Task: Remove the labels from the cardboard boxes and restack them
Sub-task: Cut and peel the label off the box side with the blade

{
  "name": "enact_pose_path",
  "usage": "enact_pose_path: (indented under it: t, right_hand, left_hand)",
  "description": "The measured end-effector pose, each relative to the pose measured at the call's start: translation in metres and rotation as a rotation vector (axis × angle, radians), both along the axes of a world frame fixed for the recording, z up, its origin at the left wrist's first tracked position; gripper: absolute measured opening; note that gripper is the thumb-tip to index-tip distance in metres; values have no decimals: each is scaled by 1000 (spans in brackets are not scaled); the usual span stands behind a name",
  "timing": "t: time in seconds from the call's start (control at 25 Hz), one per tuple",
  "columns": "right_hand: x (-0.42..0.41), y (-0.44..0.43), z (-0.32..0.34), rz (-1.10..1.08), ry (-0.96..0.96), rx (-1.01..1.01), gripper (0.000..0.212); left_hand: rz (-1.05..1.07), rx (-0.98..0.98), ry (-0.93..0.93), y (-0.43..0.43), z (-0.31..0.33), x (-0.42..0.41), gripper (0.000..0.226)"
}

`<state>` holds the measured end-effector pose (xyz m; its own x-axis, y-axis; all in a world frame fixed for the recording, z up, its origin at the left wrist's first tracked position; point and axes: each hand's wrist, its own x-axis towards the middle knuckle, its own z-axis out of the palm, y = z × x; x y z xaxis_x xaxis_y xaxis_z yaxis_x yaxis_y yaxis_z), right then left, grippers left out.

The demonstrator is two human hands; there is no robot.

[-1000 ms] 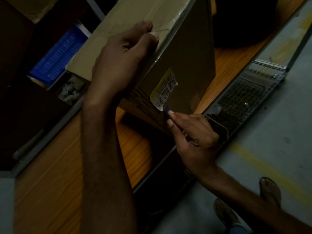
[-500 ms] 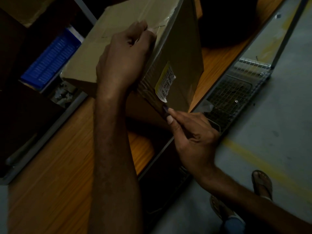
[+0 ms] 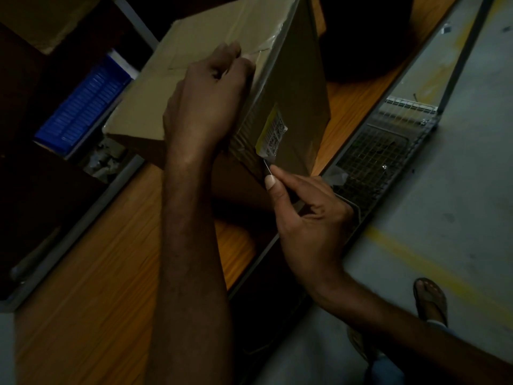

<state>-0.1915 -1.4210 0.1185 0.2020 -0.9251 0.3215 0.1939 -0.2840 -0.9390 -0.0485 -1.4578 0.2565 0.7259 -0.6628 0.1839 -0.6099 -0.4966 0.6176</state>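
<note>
Dim light, colours muted. Wooden tabletop, orange-brown grain, runs diagonally from lower left to upper right, with a grey metal strip along each long side.

Cardboard box sits on the tabletop at upper centre. It is tilted: the taped top face leans left and the labelled side faces the camera. Its lower edge is hidden behind the forearm.

Left hand lies on the top face. Its fingers curl over the near top edge and grip the box.

Label: small, white with black code blocks and a yellow strip along one side. It is stuck low on the box's side face, with the bottom corner slightly lifted.

Right hand sits just below the label. The thumb and curled fingers pinch a thin tool. Its pale tip touches the label's lower corner; I cannot tell what kind of tool it is.

Room:
- Left of the tabletop, in shadow, a blue ribbed plastic crate with crumpled pale scraps beside it.
- Right of the tabletop and lower down, a wire mesh basket.
- Grey concrete floor with a worn yellow painted line.
- A sandalled foot stands on the floor at lower right.
- A dark rounded object rests at the tabletop's far end, its detail lost in shadow.
</note>
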Motion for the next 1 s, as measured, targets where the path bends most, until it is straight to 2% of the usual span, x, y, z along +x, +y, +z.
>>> enact_pose_path:
  t: [0.16,0.28,0.48,0.68,0.84,1.0]
  right_hand:
    - [-4,0,4,-14,34,-21,19]
    - [-4,-9,8,-44,15,39,21]
    - [-20,-23,9,3,-28,251,22]
    - [-22,-11,18,63,42,80,17]
    - [-15,-10,24,4,-4,142,19]
    - [-16,-8,23,-20,23,102,18]
  left_hand:
    - [57,-7,-21,-5,0,-6,58]
    - [121,61,-90,-13,0,-16,52]
    - [-139,307,-28,-1,15,-7,61]
    - [-126,320,-162,11,12,-13,55]
    - [-61,314,-169,7,10,-16,54]
    - [-39,290,-183,7,9,-16,54]
